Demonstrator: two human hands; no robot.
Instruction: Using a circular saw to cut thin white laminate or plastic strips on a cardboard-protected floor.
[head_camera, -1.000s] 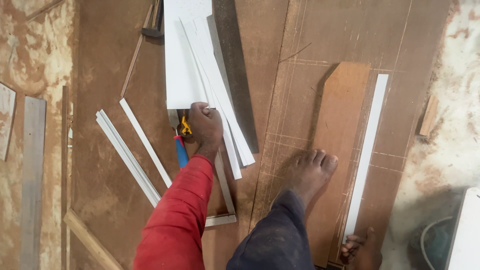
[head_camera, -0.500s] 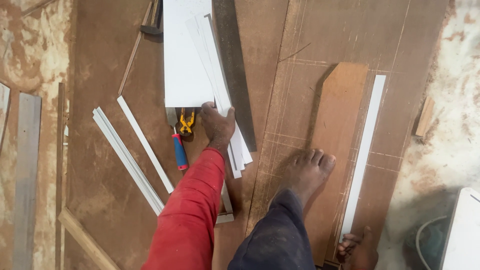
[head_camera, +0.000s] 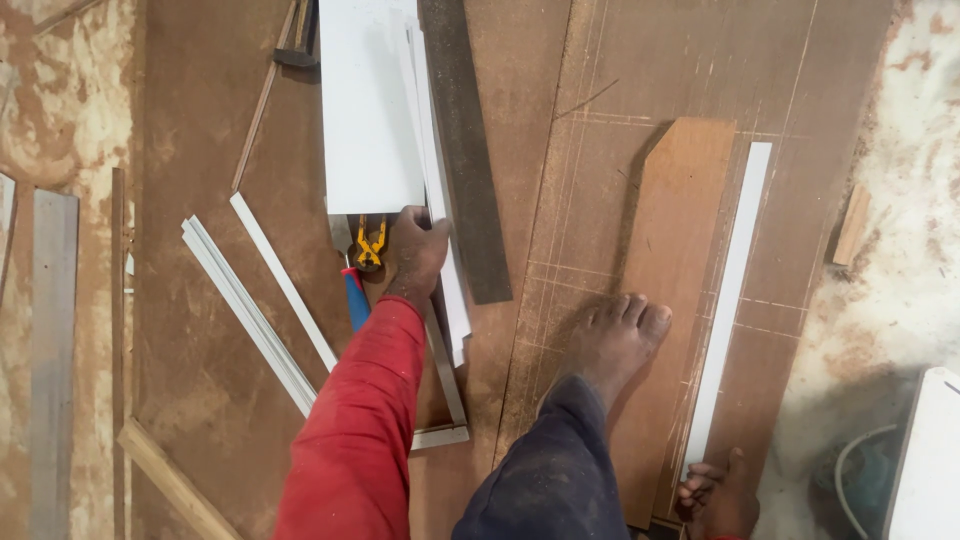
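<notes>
My left hand (head_camera: 415, 250), in a red sleeve, reaches down to the near end of a bundle of thin white strips (head_camera: 457, 305), fingers closed on one strip. The strips lie along the right edge of a white panel (head_camera: 368, 110). Just left of the hand lie yellow-handled pliers (head_camera: 370, 243) and a blue-handled tool (head_camera: 356, 298). My right hand (head_camera: 718, 495) shows only partly at the bottom edge, by the near end of a long white strip (head_camera: 732, 290) on a brown board (head_camera: 680, 230); its grip is unclear.
My bare foot (head_camera: 615, 335) stands on the brown floor sheet. A dark grey bar (head_camera: 468, 150) lies right of the white strips. A metal square (head_camera: 446, 400) is under my arm. More white strips (head_camera: 250, 310) lie to the left, a hammer (head_camera: 297, 45) at the top.
My left hand has moved right, off the pliers and blue-handled tool, onto the bundle of white strips. The foot and the long white strip have stayed put.
</notes>
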